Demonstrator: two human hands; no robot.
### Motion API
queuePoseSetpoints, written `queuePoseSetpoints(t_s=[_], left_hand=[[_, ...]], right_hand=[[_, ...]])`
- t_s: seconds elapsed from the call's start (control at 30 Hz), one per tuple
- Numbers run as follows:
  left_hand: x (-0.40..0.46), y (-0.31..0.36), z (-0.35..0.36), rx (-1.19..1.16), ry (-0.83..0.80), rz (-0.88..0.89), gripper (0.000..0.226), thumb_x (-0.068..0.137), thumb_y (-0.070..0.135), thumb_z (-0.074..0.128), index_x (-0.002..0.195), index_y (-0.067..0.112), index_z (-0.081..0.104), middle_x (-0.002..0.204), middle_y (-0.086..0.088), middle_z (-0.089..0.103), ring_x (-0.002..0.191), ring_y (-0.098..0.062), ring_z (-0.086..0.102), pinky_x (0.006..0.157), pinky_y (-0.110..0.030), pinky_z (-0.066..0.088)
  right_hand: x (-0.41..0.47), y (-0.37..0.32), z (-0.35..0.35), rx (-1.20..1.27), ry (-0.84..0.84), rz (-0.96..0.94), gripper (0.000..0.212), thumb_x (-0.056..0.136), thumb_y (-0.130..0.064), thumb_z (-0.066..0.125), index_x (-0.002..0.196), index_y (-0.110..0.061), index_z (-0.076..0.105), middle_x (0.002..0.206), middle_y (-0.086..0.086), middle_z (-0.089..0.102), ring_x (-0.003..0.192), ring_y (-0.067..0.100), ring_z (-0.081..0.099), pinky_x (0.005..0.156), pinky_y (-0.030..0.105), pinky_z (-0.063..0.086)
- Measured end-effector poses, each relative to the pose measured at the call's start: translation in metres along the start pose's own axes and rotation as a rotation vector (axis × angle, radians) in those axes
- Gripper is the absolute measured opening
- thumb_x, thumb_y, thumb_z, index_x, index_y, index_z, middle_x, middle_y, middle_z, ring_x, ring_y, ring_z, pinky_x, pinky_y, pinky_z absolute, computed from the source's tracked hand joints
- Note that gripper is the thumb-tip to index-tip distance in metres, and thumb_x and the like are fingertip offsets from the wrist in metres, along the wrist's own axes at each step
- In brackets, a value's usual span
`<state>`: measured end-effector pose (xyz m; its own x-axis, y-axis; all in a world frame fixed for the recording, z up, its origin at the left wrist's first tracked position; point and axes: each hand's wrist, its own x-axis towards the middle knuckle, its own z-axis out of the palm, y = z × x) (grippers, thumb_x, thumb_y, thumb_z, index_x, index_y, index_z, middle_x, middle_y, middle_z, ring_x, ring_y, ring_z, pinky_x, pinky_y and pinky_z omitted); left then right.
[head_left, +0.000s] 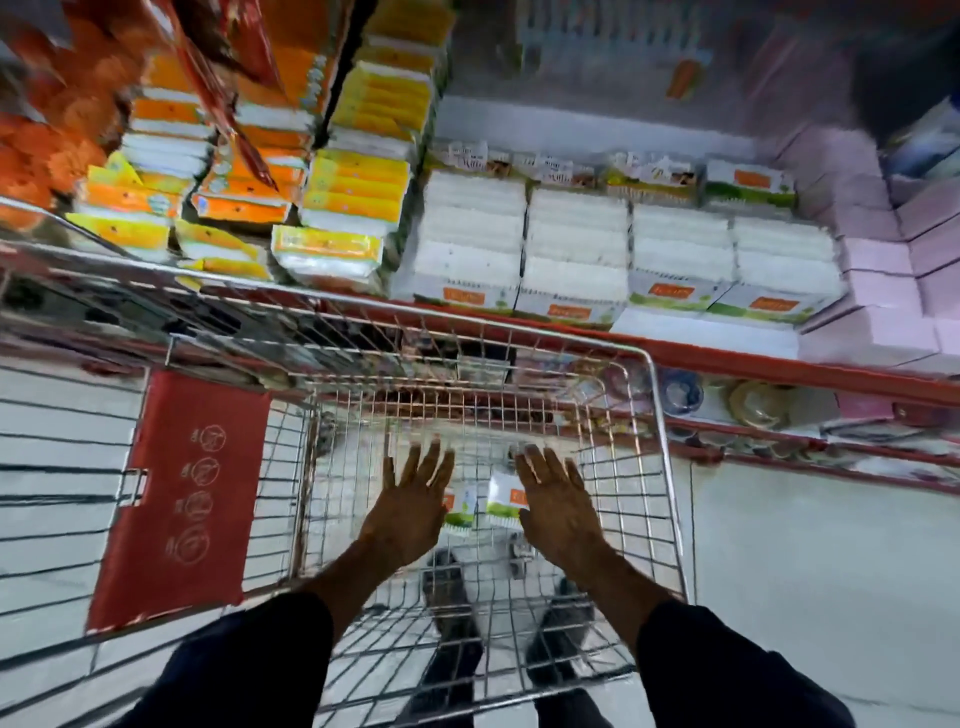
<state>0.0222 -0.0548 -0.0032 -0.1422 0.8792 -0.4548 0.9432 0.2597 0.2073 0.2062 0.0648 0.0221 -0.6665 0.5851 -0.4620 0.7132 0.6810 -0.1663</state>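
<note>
Both my hands reach down into a wire shopping cart (655, 410). My left hand (410, 499) and my right hand (558, 501) are spread flat with straight fingers, palms down, side by side. Under and between them lie two white packs with green and orange print (501, 501) on the cart's bottom. Whether the hands touch the packs I cannot tell. Neither hand grips anything.
A shelf in front holds stacks of the same white packs (576, 249), yellow and orange packs (353, 192) to the left and pink packs (883, 260) to the right. A red shelf edge (779, 366) runs behind the cart. A red child-seat flap (182, 493) lies left. My shoes (452, 603) show through the wire.
</note>
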Motion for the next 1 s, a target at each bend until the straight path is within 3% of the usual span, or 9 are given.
queuePoseSetpoints(t_s=[0.1,0.27,0.37,0.47,0.6,0.8,1.0], left_hand=[[0.016,-0.005,0.017,0.042,-0.149,-0.025,0.070,0.103,0.022,0.041,0.154,0.013,-0.005,0.165,-0.012,-0.005,0.151,-0.034,-0.001,0.120,-0.055,0.010],[0.038,-0.012,0.032,0.005,-0.206,0.014,0.066,0.095,0.004,0.047,0.153,0.007,0.015,0.161,-0.014,0.023,0.148,-0.033,0.020,0.120,-0.045,0.019],[0.043,-0.015,0.034,-0.089,-0.170,0.005,0.061,0.089,-0.001,0.051,0.147,0.006,0.034,0.149,-0.018,0.043,0.137,-0.034,0.038,0.116,-0.040,0.027],[0.043,-0.017,0.032,-0.210,-0.136,-0.041,0.053,0.088,-0.001,0.058,0.139,0.008,0.049,0.139,-0.018,0.052,0.131,-0.034,0.045,0.110,-0.045,0.039],[0.035,-0.016,0.015,-0.271,-0.099,-0.078,0.038,0.086,0.005,0.063,0.123,0.013,0.066,0.119,-0.011,0.063,0.113,-0.030,0.059,0.097,-0.041,0.049],[0.011,-0.009,-0.005,-0.243,0.015,-0.029,0.035,0.083,0.000,0.060,0.113,0.013,0.071,0.114,-0.008,0.067,0.106,-0.027,0.064,0.090,-0.038,0.052],[-0.019,0.001,-0.068,-0.138,0.295,0.018,0.043,0.068,-0.011,0.072,0.101,0.015,0.076,0.093,-0.003,0.071,0.086,-0.025,0.069,0.069,-0.035,0.061]], right_hand=[[0.014,0.004,0.017,-0.015,-0.149,0.048,0.074,0.096,-0.021,0.054,0.152,-0.012,0.006,0.162,0.009,0.008,0.148,0.030,0.010,0.120,0.044,0.009],[0.029,0.011,0.033,-0.059,-0.184,0.052,0.078,0.083,-0.015,0.069,0.147,-0.005,0.024,0.144,0.017,0.042,0.128,0.035,0.043,0.107,0.043,0.038],[0.034,0.012,0.027,-0.032,-0.144,0.060,0.062,0.079,-0.010,0.071,0.134,-0.007,0.043,0.130,0.013,0.051,0.117,0.032,0.050,0.095,0.042,0.046],[0.034,0.011,0.021,0.042,-0.108,0.090,0.041,0.081,-0.010,0.069,0.119,-0.009,0.054,0.122,0.012,0.055,0.114,0.031,0.052,0.090,0.040,0.047],[0.030,0.010,0.013,0.145,-0.081,0.122,0.034,0.079,-0.015,0.074,0.110,-0.014,0.061,0.116,0.009,0.060,0.111,0.029,0.055,0.090,0.033,0.044],[0.013,0.002,-0.007,0.193,-0.038,0.128,0.027,0.085,-0.014,0.066,0.112,-0.016,0.066,0.116,0.010,0.065,0.109,0.027,0.058,0.092,0.030,0.041],[-0.012,-0.005,-0.073,0.134,0.094,0.100,0.019,0.086,-0.016,0.064,0.104,-0.018,0.071,0.107,0.006,0.071,0.103,0.026,0.061,0.087,0.035,0.050]])
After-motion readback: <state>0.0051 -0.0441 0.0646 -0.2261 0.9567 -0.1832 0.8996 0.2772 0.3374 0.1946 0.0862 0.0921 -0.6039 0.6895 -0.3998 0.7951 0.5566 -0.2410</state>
